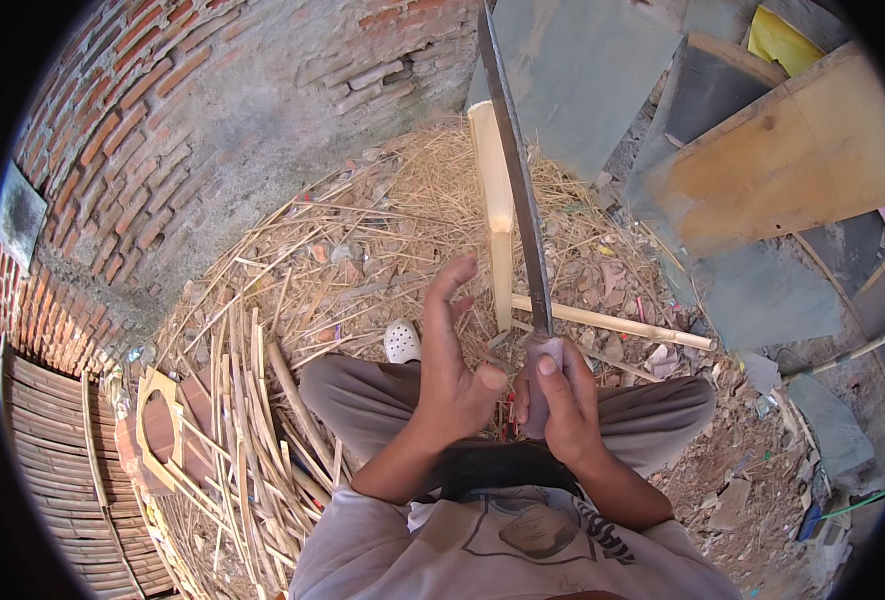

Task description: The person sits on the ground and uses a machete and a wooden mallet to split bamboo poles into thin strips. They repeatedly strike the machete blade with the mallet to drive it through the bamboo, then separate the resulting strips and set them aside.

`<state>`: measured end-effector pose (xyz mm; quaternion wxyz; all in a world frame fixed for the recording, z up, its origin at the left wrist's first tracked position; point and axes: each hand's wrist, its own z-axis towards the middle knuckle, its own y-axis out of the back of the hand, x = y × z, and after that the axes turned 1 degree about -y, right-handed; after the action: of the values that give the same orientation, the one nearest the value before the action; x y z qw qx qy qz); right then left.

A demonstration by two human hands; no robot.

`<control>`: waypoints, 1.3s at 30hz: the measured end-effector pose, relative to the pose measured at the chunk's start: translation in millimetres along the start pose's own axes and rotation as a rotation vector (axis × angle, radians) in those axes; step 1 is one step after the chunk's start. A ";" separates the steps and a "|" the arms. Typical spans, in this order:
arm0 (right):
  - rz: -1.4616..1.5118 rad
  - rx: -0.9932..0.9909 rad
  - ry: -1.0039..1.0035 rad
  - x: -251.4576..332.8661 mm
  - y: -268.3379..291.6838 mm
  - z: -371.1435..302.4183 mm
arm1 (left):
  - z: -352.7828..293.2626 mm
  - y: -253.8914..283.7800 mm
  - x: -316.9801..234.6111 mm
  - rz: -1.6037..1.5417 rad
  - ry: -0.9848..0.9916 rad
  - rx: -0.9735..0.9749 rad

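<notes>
Dark grey steel makes up the long, narrow blade of one knife [525, 190], whose thick, dull mauve handle sits close to the person's lap and whose blade points away, toward the far edge of the littered ground [717, 440]. One bamboo piece [498, 200] lines up just left of the blade, pale yellow and smooth, broad at its far end and narrower past a node; from this angle I cannot tell whether steel and bamboo touch. One slimmer pale stick [617, 322] lies right of the handle, its outer end toward the ground's right edge. Of the two hands, the right hand [567, 405] is wrapped round the handle, thumb along it; the left hand [449, 375] is raised, fingers loosely spread. One white, holed clog [401, 342] shows beside it.
</notes>
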<state>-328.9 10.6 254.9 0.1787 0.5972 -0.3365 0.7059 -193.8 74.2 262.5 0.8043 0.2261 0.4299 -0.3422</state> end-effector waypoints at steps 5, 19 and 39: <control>0.022 -0.038 0.105 -21.4 -18.4 11.6 | -69.9 0.6 -3.6 0.048 0.133 0.174; 0.022 -0.138 0.000 2.5 0.8 4.2 | 149.5 -55.9 138.0 -0.288 0.047 0.170; -0.480 -0.268 0.087 28.6 35.2 10.1 | 144.5 -69.4 134.9 -0.355 0.053 -0.004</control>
<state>-351.0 -25.7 273.8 0.4324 0.6000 -0.2679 0.6175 -114.5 -115.0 219.7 0.7203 0.1540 0.4848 -0.4717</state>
